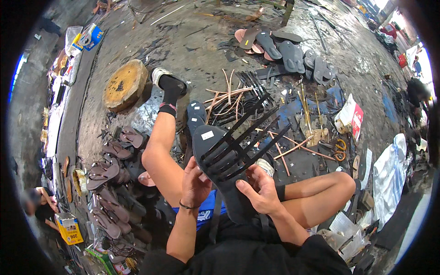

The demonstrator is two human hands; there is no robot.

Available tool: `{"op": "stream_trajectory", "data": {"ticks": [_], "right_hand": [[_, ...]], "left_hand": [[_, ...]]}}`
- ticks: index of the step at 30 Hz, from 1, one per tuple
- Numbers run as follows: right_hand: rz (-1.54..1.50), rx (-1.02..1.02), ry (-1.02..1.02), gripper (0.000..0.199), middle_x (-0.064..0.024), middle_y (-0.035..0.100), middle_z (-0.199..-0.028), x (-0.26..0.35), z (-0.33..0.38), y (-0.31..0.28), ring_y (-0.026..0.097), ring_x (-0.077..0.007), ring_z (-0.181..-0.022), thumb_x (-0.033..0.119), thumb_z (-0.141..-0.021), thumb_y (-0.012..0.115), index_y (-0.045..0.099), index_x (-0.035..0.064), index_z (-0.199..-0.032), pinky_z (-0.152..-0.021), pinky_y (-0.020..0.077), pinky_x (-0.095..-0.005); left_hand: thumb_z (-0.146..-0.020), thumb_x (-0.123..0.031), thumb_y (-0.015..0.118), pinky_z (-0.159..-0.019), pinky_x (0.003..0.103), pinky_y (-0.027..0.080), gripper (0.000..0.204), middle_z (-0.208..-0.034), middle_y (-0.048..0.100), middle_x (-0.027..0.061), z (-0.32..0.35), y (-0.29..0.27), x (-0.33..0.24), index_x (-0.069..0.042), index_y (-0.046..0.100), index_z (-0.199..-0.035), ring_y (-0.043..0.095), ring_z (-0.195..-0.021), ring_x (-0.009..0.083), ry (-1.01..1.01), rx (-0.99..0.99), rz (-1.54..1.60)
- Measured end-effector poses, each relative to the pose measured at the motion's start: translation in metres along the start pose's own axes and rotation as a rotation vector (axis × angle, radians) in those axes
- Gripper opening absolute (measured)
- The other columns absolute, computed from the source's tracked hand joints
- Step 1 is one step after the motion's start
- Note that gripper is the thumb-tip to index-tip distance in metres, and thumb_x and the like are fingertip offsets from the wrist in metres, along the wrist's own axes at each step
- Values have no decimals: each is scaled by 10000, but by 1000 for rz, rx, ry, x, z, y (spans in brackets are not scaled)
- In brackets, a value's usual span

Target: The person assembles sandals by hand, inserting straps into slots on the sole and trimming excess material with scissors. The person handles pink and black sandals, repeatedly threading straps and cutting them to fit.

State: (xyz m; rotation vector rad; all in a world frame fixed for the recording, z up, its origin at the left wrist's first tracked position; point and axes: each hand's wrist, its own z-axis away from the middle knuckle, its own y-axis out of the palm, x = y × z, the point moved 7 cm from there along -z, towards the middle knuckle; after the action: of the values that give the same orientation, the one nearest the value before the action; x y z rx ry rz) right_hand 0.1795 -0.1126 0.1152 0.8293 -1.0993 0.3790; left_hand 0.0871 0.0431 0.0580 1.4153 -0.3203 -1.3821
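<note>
A black sandal sole with a small white label at its toe end lies tilted across my lap. Several long, glossy black straps cross it and stick out to the right. My left hand is closed on the sole's left edge, fingers partly hidden underneath. On the opposite edge, my right hand grips the sole beside the straps, its thumb on top. Just beyond is another dark sole with white labels, partly covered by the held one.
Finished brown sandals are heaped at left, near a round wooden block. Ahead lie loose black and tan strips. More soles sit farther off. Yellow rings and a white sack are at right. Another person is at far left.
</note>
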Motion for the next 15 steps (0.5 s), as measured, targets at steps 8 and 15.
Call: {"op": "stream_trajectory", "data": {"ticks": [8, 15], "right_hand": [[557, -54, -6, 638, -200, 598, -1222, 1, -14, -5, 625, -216, -1035, 189, -904, 755, 439, -46, -1407, -852, 529, -325], [1176, -420, -754, 416, -149, 547, -1123, 82, -36, -24, 620, -247, -864, -65, -829, 708, 624, 32, -1225, -749, 529, -353]], "left_hand": [[-826, 64, 744, -987, 314, 491, 729, -1289, 578, 92, 10, 38, -3, -42, 351, -1431, 615, -1106, 157, 215, -202, -622], [-847, 64, 713, -966, 302, 497, 690, -1256, 592, 86, 11, 36, -6, -30, 354, -1429, 611, -1107, 150, 272, -192, -629]]}}
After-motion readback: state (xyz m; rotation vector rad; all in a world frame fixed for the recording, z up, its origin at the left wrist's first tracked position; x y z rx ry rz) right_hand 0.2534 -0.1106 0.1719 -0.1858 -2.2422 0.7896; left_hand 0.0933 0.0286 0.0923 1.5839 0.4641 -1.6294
